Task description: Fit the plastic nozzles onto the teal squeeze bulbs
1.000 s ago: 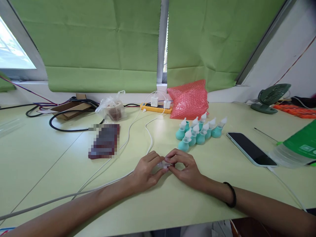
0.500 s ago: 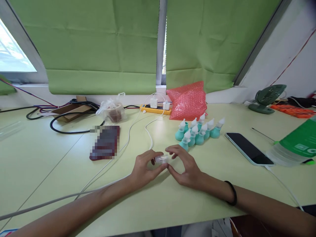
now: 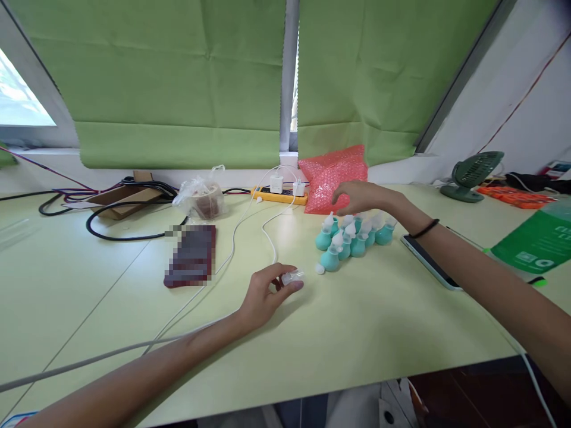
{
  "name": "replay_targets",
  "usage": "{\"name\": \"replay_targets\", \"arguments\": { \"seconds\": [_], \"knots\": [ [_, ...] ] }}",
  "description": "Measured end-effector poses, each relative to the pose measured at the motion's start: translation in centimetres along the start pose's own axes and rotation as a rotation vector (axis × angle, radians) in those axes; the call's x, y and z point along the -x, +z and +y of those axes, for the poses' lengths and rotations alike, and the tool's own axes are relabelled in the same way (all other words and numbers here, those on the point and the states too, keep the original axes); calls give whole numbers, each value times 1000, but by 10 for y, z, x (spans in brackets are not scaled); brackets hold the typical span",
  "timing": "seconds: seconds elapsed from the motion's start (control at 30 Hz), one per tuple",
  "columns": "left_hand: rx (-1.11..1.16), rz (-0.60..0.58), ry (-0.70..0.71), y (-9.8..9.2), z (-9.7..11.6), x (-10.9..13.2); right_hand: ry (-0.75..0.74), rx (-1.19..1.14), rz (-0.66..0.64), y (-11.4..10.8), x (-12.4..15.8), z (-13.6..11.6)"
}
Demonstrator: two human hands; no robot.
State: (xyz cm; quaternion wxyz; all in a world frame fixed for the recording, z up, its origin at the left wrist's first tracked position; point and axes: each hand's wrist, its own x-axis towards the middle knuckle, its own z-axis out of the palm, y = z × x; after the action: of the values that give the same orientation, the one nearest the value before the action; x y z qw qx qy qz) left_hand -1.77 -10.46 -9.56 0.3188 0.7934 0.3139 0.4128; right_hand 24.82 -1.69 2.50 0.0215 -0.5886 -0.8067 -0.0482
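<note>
My left hand [image 3: 267, 291] pinches a small clear plastic tube-like piece [image 3: 293, 277] between thumb and fingers, above the table. My right hand [image 3: 363, 197] is over the back of a group of teal squeeze bulbs [image 3: 357, 245] with whitish translucent nozzles. Its fingers are bent downward and a little apart, with nothing visible between them. One teal bulb in the back row, just below these fingers, shows no nozzle. A small white round piece [image 3: 320, 268] lies on the table by the front bulb.
Behind my right hand lies a red bubble-wrap pouch [image 3: 319, 184]. A yellow power strip [image 3: 267, 195] with chargers and white cables is at the back. A phone [image 3: 428, 261] lies partly under my right forearm, near a green-labelled bottle [image 3: 530, 244]. A dark red-edged phone-like object [image 3: 191, 255] is left.
My right hand has left the clear piece and moved up and right to the back bulbs. My left hand stays nearly in place with the piece. The white round piece now shows.
</note>
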Motion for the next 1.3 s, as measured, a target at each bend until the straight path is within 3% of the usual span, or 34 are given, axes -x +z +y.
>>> {"name": "replay_targets", "arguments": {
  "seconds": [0.17, 0.37, 0.47, 0.6, 0.67, 0.7, 0.77, 0.87, 0.93, 1.07, 1.13, 1.3],
  "knots": [
    [-33, 41, 62, 0, -2, 0, -30, 12, -227, 13, -18, 3],
    [-22, 27, 36, 1, -1, -1, -1, 84, -147, 31, -20, -6],
    [-28, 33, 17, 2, -1, 0, 5, 118, -87, 29, -17, -8],
    [-23, 44, -68, 2, -1, 0, 52, 174, 66, 6, -10, -12],
    [-20, 44, -101, 2, -1, 0, 99, 225, 227, -11, -1, -20],
    [-20, 45, -109, 2, -1, 1, 100, 263, 390, -19, 6, -28],
    [-25, 50, -117, 2, -1, 1, -3, 245, 632, -29, 25, -49],
    [-19, 70, -136, 2, 0, 1, -221, 154, 716, -30, 63, -89],
    [0, 98, -151, 2, -1, 0, -338, 102, 714, -20, 86, -114],
    [-32, 239, -157, 0, -4, -4, -457, -127, 357, 18, 108, -140],
    [-38, 276, -171, -1, -6, -6, -491, -199, 255, 42, 107, -144],
    [47, 219, -189, -1, -4, -5, -572, -534, 439, 95, 97, -150]
  ]
}}
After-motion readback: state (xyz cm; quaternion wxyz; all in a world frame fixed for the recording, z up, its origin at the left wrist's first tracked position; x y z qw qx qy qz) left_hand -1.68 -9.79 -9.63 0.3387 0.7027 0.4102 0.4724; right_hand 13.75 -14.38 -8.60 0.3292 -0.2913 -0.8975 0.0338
